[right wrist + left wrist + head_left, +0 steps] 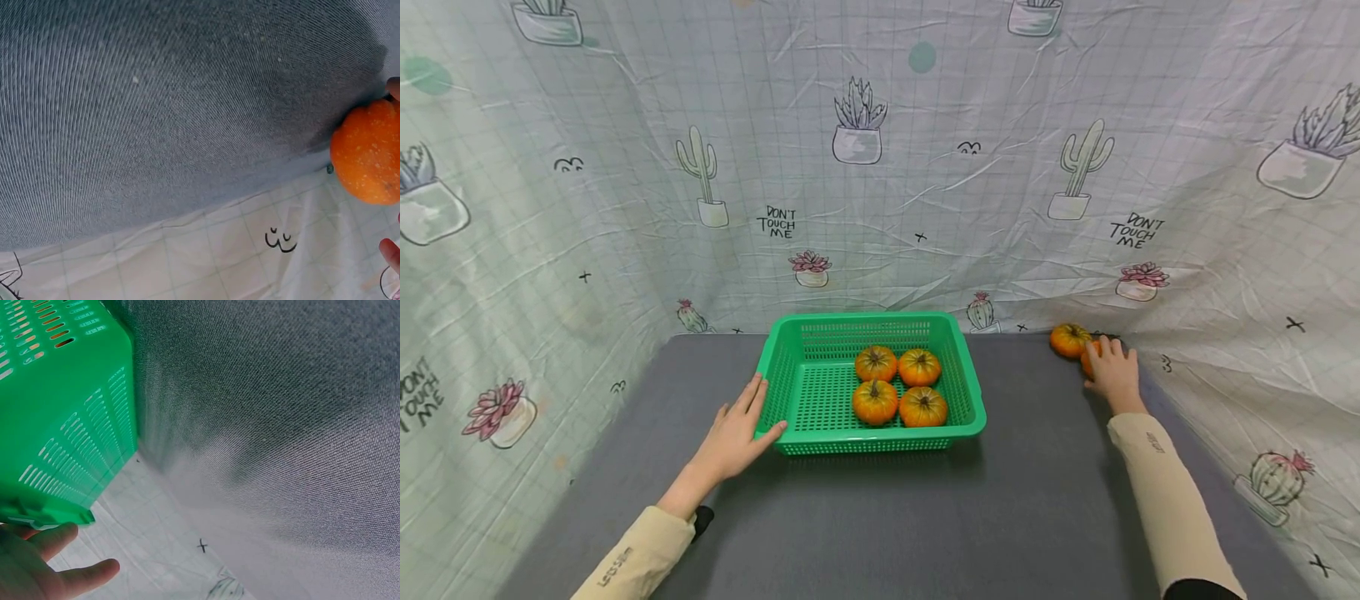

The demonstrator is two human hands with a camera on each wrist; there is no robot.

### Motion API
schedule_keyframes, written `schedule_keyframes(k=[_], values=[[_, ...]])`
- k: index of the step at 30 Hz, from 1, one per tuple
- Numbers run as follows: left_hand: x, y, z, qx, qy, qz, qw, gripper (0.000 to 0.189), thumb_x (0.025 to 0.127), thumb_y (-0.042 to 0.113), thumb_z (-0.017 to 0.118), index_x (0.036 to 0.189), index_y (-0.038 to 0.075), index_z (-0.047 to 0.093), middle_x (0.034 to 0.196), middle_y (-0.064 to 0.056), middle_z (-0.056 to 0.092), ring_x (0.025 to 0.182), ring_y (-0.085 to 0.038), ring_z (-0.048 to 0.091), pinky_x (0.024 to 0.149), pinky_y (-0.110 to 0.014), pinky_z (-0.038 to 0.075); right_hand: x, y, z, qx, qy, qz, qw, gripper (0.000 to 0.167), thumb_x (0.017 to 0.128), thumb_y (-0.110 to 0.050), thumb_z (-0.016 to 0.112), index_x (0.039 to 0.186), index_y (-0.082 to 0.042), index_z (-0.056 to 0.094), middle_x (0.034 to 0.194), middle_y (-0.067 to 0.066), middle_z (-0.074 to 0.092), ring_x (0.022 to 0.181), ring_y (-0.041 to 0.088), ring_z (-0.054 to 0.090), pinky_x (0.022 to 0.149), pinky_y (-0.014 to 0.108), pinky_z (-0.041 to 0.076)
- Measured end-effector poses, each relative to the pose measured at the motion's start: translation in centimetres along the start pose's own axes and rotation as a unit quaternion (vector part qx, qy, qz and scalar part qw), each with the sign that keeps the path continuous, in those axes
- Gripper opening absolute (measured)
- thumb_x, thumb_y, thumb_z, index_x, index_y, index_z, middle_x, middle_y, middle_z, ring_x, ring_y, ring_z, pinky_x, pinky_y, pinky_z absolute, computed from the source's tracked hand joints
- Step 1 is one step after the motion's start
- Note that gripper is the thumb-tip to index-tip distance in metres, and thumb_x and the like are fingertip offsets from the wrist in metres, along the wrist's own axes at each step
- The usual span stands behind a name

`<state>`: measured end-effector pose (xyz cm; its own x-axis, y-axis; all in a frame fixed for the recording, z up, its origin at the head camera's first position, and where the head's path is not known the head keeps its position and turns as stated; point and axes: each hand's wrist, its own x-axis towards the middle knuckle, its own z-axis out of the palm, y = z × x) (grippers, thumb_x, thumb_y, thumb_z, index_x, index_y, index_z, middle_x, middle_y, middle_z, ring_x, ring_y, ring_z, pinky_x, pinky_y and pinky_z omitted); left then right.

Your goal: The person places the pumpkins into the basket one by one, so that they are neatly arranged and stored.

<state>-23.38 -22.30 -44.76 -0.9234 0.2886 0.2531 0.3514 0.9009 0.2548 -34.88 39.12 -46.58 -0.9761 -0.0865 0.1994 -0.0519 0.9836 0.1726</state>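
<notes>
One green basket (820, 435) holds four pumpkins (875, 403); the splayed left hand (733, 442) touches it at eight o'clock. At three o'clock lie two more pumpkins (1070, 340), the right hand (1114, 379) over one, grip unclear.

Basket (880, 435): bright green throughout; walls and floor patterned with rows of narrow slots.
Four pumpkins in basket (875, 402): orange, yellow streaks along the ribs, dark stems.
Pumpkin in right wrist view (367, 153): deep orange, flecked with pale specks.
Uncovered pumpkin outside basket (1068, 340): yellow-orange, with darker streaks.
Tabletop (1000, 517): dark grey; fine woven lines at close range.
Curtain (925, 192): off-white, pale green grid; printed with green cacti, purple-grey and pink potted plants, pale green dots, black crosses, black "DON'T TOUCH ME" lettering.
Left sleeve (643, 550): cream, dark lettering.
Right sleeve (1172, 508): cream, smaller dark lettering.
</notes>
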Motion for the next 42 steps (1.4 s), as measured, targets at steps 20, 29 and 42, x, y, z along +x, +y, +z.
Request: schedule_keyframes(k=[20,29,42], values=[[0.1,-0.2,0.1,0.0,-0.011,-0.001,0.9999,0.078,0.089,0.051,0.043,0.142,0.0,0.017,0.15,-0.017,0.01,0.132,-0.037,0.028,0.095,-0.066,0.023,0.2,0.0,1.1,-0.012,0.025,0.009,0.9996,0.068,0.065,-0.015,0.074,0.124,-0.002,0.043,0.113,0.038,0.036,0.106,0.05,0.032,0.081,0.061,0.031],[-0.1,-0.2,0.0,0.004,-0.008,-0.002,1.0,0.078,0.088,0.05,0.044,0.142,0.0,0.017,0.15,-0.017,0.011,0.131,-0.038,0.028,0.094,-0.066,0.024,0.0,0.2,0.8,0.007,0.074,0.003,0.9973,0.065,0.06,-0.012,0.077,0.111,0.002,0.039,0.1,0.035,0.039,0.095,0.048,0.036,0.073,0.056,0.033],[0.0,-0.1,-0.1,-0.001,-0.011,-0.002,0.9999,0.079,0.088,0.052,0.043,0.143,0.001,0.017,0.15,-0.016,0.009,0.132,-0.037,0.027,0.094,-0.067,0.023,-0.5,1.6,0.8,0.097,0.03,0.037,0.9941,0.079,0.061,-0.021,0.078,0.116,0.008,0.028,0.109,0.031,0.029,0.1,0.052,0.029,0.074,0.06,0.031]])
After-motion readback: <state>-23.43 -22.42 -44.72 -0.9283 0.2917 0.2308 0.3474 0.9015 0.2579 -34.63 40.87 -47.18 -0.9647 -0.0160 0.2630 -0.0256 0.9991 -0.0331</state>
